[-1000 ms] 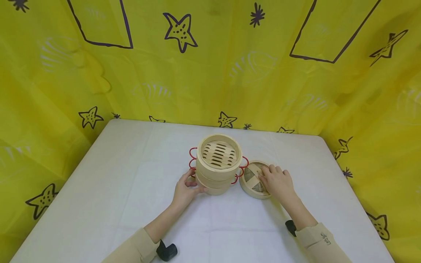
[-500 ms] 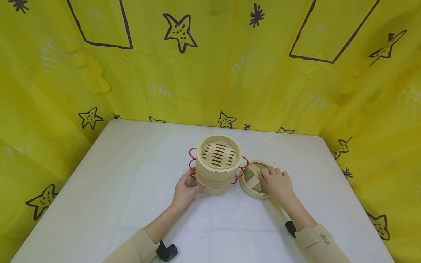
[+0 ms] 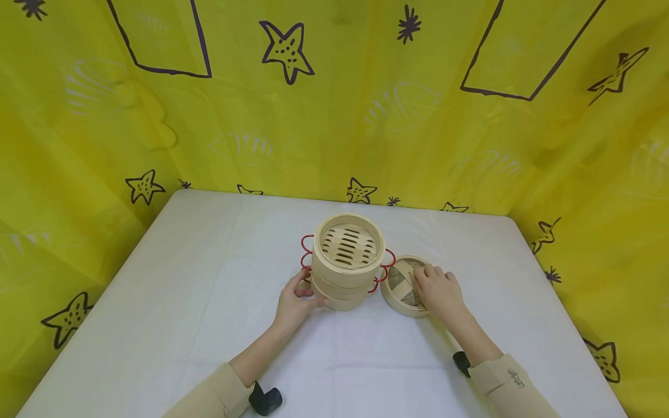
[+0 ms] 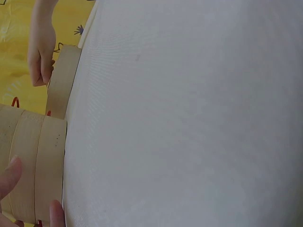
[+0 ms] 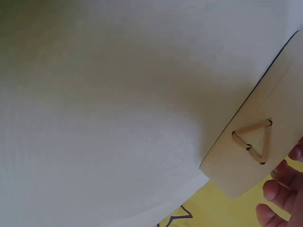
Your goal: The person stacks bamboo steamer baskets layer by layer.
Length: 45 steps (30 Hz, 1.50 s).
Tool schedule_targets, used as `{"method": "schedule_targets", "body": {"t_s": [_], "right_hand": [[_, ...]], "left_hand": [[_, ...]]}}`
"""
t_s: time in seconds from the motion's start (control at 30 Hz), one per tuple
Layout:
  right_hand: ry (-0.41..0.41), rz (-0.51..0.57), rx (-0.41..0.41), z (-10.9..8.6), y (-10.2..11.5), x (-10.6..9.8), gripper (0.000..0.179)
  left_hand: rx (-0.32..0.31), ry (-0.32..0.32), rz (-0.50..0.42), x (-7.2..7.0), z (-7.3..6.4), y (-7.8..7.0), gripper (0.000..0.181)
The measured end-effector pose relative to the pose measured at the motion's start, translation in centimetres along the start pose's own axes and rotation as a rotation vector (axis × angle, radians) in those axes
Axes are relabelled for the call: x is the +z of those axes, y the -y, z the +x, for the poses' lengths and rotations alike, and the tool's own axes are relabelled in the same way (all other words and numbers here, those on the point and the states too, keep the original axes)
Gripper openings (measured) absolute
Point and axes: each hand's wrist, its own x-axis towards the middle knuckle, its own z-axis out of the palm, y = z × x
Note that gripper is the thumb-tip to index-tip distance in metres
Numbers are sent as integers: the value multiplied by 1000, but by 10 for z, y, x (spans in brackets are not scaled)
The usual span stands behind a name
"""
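Note:
A stack of bamboo steamer baskets [image 3: 346, 280] stands upright in the middle of the table, its slatted inside open to view. Red loop handles [image 3: 388, 258] stick out on both sides. My left hand [image 3: 294, 303] grips the stack low on its left side, thumb and fingers spread against the wall. To the right lies the round steamer lid [image 3: 401, 290], with crossed bamboo strips on top. My right hand [image 3: 441, 290] holds the lid from above, fingers bent at its middle. In the right wrist view, the lid's side [image 5: 284, 90] shows a triangular stitch of cane.
A white cloth [image 3: 251, 337] covers the table. Yellow curtains [image 3: 324, 128] with drawn starfish hang behind it and on both sides. Black wrist mounts [image 3: 265, 400] show below the sleeves.

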Motion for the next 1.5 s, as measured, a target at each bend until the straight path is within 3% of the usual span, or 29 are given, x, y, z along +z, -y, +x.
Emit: {"method": "schedule_targets", "body": {"t_s": [0.4,0.7,1.5], "right_hand": [[53,-20,-10,3,1,-3,14],[0,-23,-39,4,-2,-6,13],[-34,-15,2,12,-17,-39,18]], "left_hand": [[6,-14,24,1,0,3,79],[2,-15,26,1,0,2,79],[6,-12,22,1,0,3,78]]}}
